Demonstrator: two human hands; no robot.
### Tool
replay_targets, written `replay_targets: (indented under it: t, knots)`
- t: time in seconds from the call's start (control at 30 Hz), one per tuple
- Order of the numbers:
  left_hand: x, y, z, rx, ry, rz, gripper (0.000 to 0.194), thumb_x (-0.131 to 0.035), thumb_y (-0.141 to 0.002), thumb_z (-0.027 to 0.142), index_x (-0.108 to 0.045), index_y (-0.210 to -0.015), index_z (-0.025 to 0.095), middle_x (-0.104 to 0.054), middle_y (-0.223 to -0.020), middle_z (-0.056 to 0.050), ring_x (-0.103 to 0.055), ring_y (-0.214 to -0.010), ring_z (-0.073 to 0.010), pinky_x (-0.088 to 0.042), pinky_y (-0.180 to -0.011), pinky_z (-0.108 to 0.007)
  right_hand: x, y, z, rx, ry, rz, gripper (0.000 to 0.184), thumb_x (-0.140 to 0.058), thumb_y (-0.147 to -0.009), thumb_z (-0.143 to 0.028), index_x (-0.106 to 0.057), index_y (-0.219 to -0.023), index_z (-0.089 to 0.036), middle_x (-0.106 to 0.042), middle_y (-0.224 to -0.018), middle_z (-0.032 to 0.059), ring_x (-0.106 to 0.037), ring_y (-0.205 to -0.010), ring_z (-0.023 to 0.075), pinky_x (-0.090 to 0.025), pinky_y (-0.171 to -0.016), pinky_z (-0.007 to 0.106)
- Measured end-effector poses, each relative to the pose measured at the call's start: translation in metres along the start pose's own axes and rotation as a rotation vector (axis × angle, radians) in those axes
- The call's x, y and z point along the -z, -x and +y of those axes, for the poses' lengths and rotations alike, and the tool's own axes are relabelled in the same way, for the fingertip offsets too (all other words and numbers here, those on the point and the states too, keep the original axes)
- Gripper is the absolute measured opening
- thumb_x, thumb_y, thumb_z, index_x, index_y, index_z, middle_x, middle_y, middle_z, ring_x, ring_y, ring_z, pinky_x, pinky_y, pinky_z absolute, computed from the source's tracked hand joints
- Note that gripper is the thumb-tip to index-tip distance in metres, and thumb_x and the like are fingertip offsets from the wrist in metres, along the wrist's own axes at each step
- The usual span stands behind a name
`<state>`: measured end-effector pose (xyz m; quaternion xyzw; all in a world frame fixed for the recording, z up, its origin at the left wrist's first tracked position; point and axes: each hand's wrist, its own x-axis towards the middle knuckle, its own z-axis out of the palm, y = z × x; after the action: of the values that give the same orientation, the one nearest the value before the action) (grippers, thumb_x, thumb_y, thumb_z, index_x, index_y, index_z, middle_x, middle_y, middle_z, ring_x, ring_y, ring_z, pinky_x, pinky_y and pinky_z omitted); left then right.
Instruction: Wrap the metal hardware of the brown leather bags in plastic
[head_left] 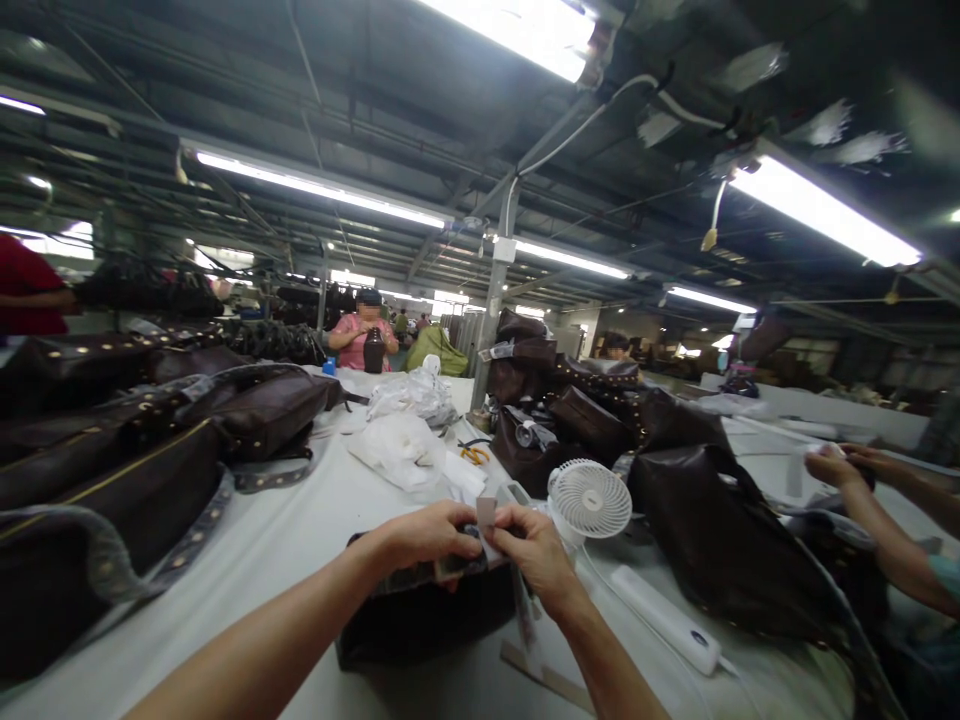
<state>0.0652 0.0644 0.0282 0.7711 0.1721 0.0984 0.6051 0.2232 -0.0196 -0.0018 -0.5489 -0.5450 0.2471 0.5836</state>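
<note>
My left hand [427, 535] and my right hand [536, 560] meet above a dark brown leather bag [424, 615] lying on the white-covered table [247, 600]. Both pinch the bag's dark upper edge [457, 565], with a small pale paper tag [486, 515] standing up between my fingertips. Orange-handled scissors [475, 455] lie beyond my hands, beside crumpled white plastic sheets [397, 450].
Studded brown leather bags [112, 480] pile along the left; more [712, 530] rise on the right beside a small white fan [589, 500] and white power strip [664, 620]. A co-worker's hands [840, 465] work at right; another person [360, 340] sits far off.
</note>
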Motion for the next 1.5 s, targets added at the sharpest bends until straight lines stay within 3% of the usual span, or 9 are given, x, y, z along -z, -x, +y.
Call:
replay_targets:
  t: [0.2,0.33,0.6,0.83,1.0,1.13,1.3,1.4,1.5]
  knots:
    - [0.002,0.001,0.001,0.096,0.019,-0.021,0.036,-0.061,-0.062,0.025,-0.058,-0.097,0.018,-0.058,-0.067,0.004,-0.050,-0.037,-0.0077,-0.034,-0.037,-0.017,-0.013,0.007,0.010,0.011,-0.090,0.154,0.016,-0.067,-0.066,-0.032,-0.059,-0.061,-0.018,-0.058,-0.064,-0.0010,-0.050,-0.064,0.0154,-0.042,-0.064,0.027]
    - [0.004,0.001,0.006,0.184,0.032,-0.017,0.029,-0.063,-0.058,0.030,-0.058,-0.083,0.017,-0.058,-0.062,0.003,-0.051,-0.036,-0.0095,-0.035,-0.034,-0.018,-0.020,0.005,0.013,0.025,-0.101,0.206,0.020,-0.068,-0.065,-0.034,-0.056,-0.060,-0.019,-0.058,-0.064,-0.0006,-0.051,-0.064,0.0158,-0.043,-0.064,0.028]
    - [-0.005,-0.001,0.005,0.142,-0.026,0.059,0.022,-0.056,-0.056,0.022,-0.063,-0.076,0.016,-0.056,-0.056,0.004,-0.050,-0.039,-0.0110,-0.042,-0.037,-0.021,-0.006,0.000,0.002,-0.086,-0.114,0.140,0.022,-0.072,-0.055,-0.024,-0.051,-0.060,-0.019,-0.052,-0.055,-0.0060,-0.047,-0.053,0.0113,-0.037,-0.053,0.023]
    - [-0.003,-0.001,0.001,0.137,-0.051,0.106,0.025,-0.059,-0.066,0.036,-0.064,-0.077,0.014,-0.058,-0.052,0.002,-0.050,-0.038,-0.0121,-0.039,-0.035,-0.022,-0.007,-0.007,-0.008,-0.144,-0.226,0.016,0.037,-0.069,-0.053,-0.020,-0.053,-0.086,-0.019,-0.062,-0.059,-0.0061,-0.052,-0.051,0.0116,-0.037,-0.051,0.022]
    - [-0.006,-0.004,-0.002,0.099,-0.055,0.159,0.020,-0.059,-0.064,0.031,-0.065,-0.074,0.014,-0.056,-0.049,0.003,-0.046,-0.034,-0.0104,-0.036,-0.030,-0.020,-0.004,-0.013,-0.012,-0.077,-0.054,-0.097,0.021,-0.064,-0.057,-0.023,-0.061,-0.077,-0.017,-0.065,-0.066,-0.0016,-0.057,-0.060,0.0140,-0.042,-0.058,0.024]
    - [-0.009,-0.006,0.002,0.111,-0.047,0.174,0.019,-0.059,-0.061,0.027,-0.066,-0.074,0.015,-0.057,-0.048,0.004,-0.047,-0.033,-0.0099,-0.037,-0.030,-0.018,0.005,-0.021,-0.015,-0.037,0.093,-0.190,0.009,-0.063,-0.060,-0.025,-0.060,-0.059,-0.017,-0.054,-0.053,-0.0054,-0.046,-0.052,0.0102,-0.033,-0.051,0.020]
    - [-0.012,-0.004,0.008,0.174,-0.087,0.196,0.016,-0.058,-0.059,0.025,-0.064,-0.070,0.015,-0.056,-0.046,0.004,-0.048,-0.034,-0.0109,-0.038,-0.030,-0.019,0.013,-0.026,-0.018,0.001,0.265,-0.246,0.034,-0.055,-0.072,-0.033,-0.050,-0.042,-0.017,-0.033,-0.040,-0.0069,-0.028,-0.043,0.0077,-0.019,-0.043,0.021]
    - [-0.013,-0.002,0.010,0.201,-0.108,0.222,0.017,-0.058,-0.058,0.024,-0.063,-0.072,0.015,-0.056,-0.047,0.004,-0.048,-0.035,-0.0110,-0.038,-0.032,-0.020,0.015,-0.026,-0.024,0.055,0.345,-0.264,0.031,-0.057,-0.070,-0.028,-0.050,-0.041,-0.018,-0.032,-0.040,-0.0068,-0.029,-0.044,0.0082,-0.019,-0.044,0.021]
    - [-0.013,-0.002,0.007,0.193,-0.118,0.221,0.018,-0.057,-0.059,0.023,-0.064,-0.073,0.015,-0.056,-0.049,0.003,-0.048,-0.036,-0.0112,-0.040,-0.033,-0.020,0.014,-0.023,-0.028,0.145,0.420,-0.233,0.021,-0.058,-0.068,-0.021,-0.056,-0.047,-0.018,-0.041,-0.045,-0.0062,-0.037,-0.050,0.0099,-0.024,-0.050,0.021]
